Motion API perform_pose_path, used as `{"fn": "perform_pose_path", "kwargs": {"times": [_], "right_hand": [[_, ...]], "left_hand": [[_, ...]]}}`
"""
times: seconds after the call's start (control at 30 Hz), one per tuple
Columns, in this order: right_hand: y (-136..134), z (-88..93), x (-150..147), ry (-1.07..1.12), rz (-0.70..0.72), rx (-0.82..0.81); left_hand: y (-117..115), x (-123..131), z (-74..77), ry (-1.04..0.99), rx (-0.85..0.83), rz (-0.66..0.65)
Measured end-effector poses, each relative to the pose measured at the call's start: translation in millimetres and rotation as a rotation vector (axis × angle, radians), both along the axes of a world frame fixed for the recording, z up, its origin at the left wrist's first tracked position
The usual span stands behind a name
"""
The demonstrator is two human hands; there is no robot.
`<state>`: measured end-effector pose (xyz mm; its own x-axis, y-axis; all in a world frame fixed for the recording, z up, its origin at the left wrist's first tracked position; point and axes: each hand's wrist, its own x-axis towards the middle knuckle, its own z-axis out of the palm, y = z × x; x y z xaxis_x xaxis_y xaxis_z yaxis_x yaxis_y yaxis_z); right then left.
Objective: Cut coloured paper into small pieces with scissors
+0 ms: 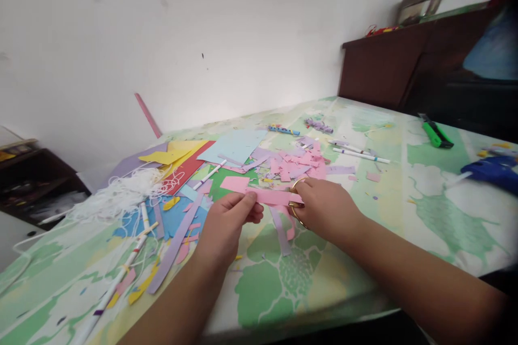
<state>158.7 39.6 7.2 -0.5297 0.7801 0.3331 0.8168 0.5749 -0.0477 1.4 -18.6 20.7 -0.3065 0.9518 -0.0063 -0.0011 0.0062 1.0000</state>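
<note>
Thumb and fingers of the left hand [229, 215] are clamped on a pink paper strip [273, 198], while the right hand [326, 205] grips gold-handled scissors [297, 205] (blades mostly hidden). Between the 2 hands, the strip's long axis runs left to right, 1 end under the left thumb, the other reaching the scissors. Pink scraps [297, 164] lie just beyond on the table [437, 226]. On the dark cabinet [384, 59] stands a translucent container [421, 2], its contents too blurred to tell.

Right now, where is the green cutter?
In the head view, the green cutter lies on the right of the tablecloth, beyond and left of the blue tool.
</note>
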Motion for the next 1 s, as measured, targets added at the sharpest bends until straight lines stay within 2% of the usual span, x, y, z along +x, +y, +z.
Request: {"fn": "perform_pose_path", "kwargs": {"times": [0.4,0.63,0.77,0.87,1.0], "right_hand": [[-0.8,3.1,0.2,-0.026,-0.014,-0.035],[1.2,3.6,2.4,-0.008,-0.008,-0.056],[2.3,5.5,2.2,0.054,-0.012,-0.074],[5.7,6.3,2.8,0.204,-0.01,-0.233],[12.4,3.3,3.9,0.703,0.13,-0.674]], "left_hand": [[-1.2,0.1,0.7,0.216,0.014,0.03],[-0.9,1.0,0.8,0.176,-0.017,0.023],[-1.4,-0.5,0.3,0.182,0.003,-0.024],[-1.9,-2.8,1.4,0.189,0.036,-0.022],[-2.4,-3.6,4.7,0.224,0.054,-0.014]]}}
